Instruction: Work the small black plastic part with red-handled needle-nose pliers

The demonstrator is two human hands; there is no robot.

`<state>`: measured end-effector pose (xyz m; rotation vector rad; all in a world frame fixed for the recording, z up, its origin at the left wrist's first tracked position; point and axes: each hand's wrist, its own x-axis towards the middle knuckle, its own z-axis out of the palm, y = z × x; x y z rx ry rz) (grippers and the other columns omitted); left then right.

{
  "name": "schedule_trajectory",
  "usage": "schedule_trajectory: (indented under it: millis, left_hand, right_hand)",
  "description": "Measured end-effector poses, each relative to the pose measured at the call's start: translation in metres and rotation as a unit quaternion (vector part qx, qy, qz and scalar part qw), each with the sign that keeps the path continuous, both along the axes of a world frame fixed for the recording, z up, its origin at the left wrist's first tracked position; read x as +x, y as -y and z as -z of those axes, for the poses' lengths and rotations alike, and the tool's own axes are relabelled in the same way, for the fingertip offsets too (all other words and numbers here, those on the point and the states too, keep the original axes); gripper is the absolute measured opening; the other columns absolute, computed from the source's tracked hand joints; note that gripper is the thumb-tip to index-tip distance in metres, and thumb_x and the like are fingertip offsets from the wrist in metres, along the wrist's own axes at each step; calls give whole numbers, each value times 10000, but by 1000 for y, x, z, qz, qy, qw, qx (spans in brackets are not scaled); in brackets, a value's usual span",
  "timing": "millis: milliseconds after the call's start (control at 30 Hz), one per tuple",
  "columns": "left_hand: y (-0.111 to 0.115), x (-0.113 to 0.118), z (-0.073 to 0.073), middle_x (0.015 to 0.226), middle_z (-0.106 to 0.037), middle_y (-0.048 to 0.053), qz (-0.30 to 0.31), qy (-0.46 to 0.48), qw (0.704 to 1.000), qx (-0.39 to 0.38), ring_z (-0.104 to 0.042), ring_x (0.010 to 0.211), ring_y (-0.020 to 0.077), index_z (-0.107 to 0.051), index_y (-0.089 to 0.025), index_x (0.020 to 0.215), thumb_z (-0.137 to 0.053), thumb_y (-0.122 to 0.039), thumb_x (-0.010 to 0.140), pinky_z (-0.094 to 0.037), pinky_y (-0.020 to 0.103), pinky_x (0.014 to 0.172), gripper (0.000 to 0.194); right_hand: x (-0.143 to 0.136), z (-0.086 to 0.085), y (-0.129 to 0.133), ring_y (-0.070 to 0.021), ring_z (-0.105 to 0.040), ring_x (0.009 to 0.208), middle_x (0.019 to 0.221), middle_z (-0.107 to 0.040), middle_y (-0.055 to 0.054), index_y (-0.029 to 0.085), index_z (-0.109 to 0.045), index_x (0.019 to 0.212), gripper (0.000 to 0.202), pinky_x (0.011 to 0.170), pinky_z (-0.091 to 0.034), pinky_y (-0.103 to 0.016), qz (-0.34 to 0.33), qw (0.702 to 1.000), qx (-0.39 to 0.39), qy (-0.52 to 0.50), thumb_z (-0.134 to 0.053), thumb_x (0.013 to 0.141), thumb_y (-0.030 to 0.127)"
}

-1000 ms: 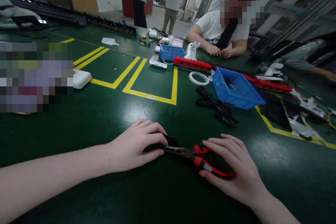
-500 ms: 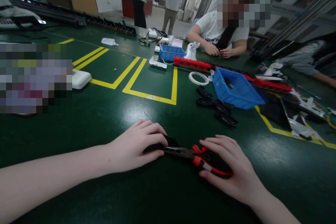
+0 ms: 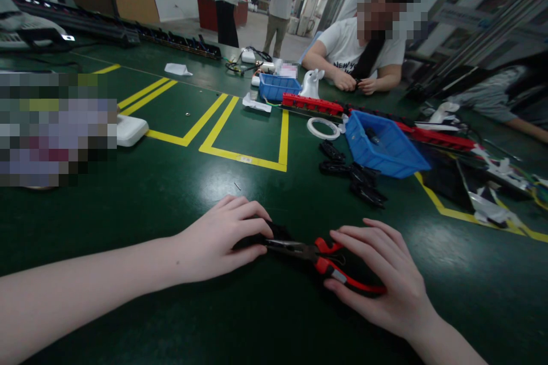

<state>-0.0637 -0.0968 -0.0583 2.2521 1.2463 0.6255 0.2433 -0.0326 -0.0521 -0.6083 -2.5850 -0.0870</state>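
Tabletop (image 3: 141, 199) green, yellow-taped, under pliers (image 3: 310, 251); reddish desk (image 3: 206, 14) beyond.

red-handled pliers (image 3: 309, 251), green table (image 3: 240, 319), blue bin (image 3: 377, 159)

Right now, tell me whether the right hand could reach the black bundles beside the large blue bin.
Probably yes: only green tabletop shows between the right hand and the black bundles, though it would likely have to release the red-handled pliers first.
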Motion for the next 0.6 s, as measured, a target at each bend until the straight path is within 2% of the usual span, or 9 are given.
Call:
schedule_trajectory:
  millis: [267, 600]
  left_hand:
    - [0, 0, 0, 1219, -613, 33, 2, 1, 1000, -2, -561, 1082, 223, -651, -245, 1095, -590, -240, 946, -410, 402, 966, 161]
    - [0, 1, 1, 1213, -611, 25, 1, -4, 1000, 9, -564, 1074, 222, -644, -254, 1092, -618, -214, 919, -411, 394, 949, 179]
  right_hand:
    - [0, -1, 3, -265, -683, 953, 1071, -710, -75, 247, -560, 1300, 547, 952, -475, -504, 29, 999, 18, -9, -720, 790, 363]
    - [-1, 1, 2, -260, -677, 976, 1105, -702, -85, 226, -555, 1311, 562, 970, -468, -508, -2, 1000, 6, 4, -726, 788, 343]
